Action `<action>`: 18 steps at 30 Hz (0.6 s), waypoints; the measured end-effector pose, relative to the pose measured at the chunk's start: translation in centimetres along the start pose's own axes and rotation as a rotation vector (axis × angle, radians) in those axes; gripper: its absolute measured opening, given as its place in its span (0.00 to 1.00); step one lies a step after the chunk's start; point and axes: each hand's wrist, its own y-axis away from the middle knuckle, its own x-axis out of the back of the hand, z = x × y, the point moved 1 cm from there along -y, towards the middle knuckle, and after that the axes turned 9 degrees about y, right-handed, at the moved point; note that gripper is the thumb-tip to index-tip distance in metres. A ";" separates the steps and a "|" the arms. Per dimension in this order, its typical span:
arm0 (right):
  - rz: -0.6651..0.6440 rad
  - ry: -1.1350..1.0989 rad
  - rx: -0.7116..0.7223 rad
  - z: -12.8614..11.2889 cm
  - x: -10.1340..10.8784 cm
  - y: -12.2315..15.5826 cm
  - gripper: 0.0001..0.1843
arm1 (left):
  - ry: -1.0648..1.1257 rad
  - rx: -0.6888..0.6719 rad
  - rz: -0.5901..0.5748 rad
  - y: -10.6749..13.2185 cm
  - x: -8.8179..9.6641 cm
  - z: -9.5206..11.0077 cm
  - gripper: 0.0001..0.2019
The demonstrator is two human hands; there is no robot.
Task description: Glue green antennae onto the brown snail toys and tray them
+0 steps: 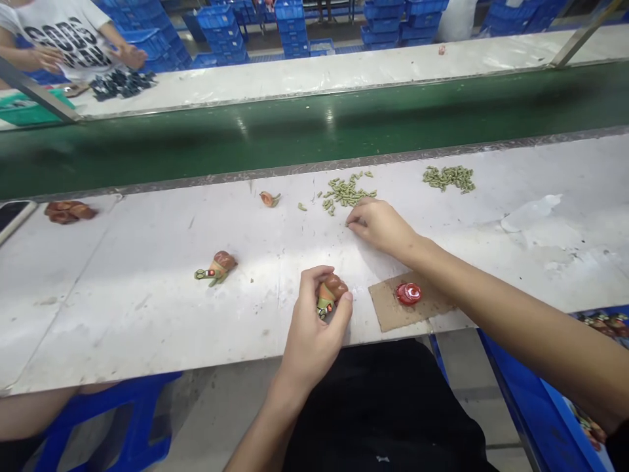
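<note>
My left hand [309,328] grips a small painted toy figure [330,293] with a brown domed top and a green body, and the fingers hide part of it. My right hand [378,226] rests bunched on the white work table [147,314], just beside a loose heap of small green pieces [346,195]. A second heap of green pieces [448,178] lies farther right. Left of my hands lies a similar toy figure [216,267] on its side. A red round part [408,294] sits on a brown cardboard sheet [393,303], below my right wrist.
A small orange-and-green piece [269,198] and a brown pile [69,212] lie on the table. A green conveyor belt [314,124] runs behind it. Beyond, a co-worker [63,39] handles dark parts at another table, with stacked blue crates [289,26] behind. A blue bin [545,400] stands at lower right.
</note>
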 end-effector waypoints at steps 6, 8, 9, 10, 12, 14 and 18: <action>-0.034 -0.068 0.029 -0.9 1.5 0.9 0.15 | 0.106 0.090 -0.003 -0.8 -0.2 1.0 0.10; -0.041 -0.143 0.033 -1.8 2.9 2.8 0.11 | 0.150 0.118 -0.021 -1.2 -0.3 1.5 0.13; -0.027 -0.197 0.053 -2.3 3.6 4.0 0.09 | 0.174 0.125 -0.031 -1.4 -0.5 1.7 0.13; 0.006 -0.246 0.090 -2.8 4.3 5.2 0.07 | 0.206 0.125 -0.042 -1.6 -0.6 2.1 0.13; 0.110 -0.290 0.198 -3.7 5.6 8.0 0.07 | 0.292 0.111 -0.082 -1.9 -1.1 2.7 0.12; 0.201 -0.256 0.296 -4.4 6.4 10.4 0.08 | 0.354 0.094 -0.145 -2.0 -1.6 3.2 0.11; 0.254 -0.261 0.311 -4.8 6.5 13.9 0.10 | 0.352 0.090 -0.260 -1.6 -2.3 3.6 0.10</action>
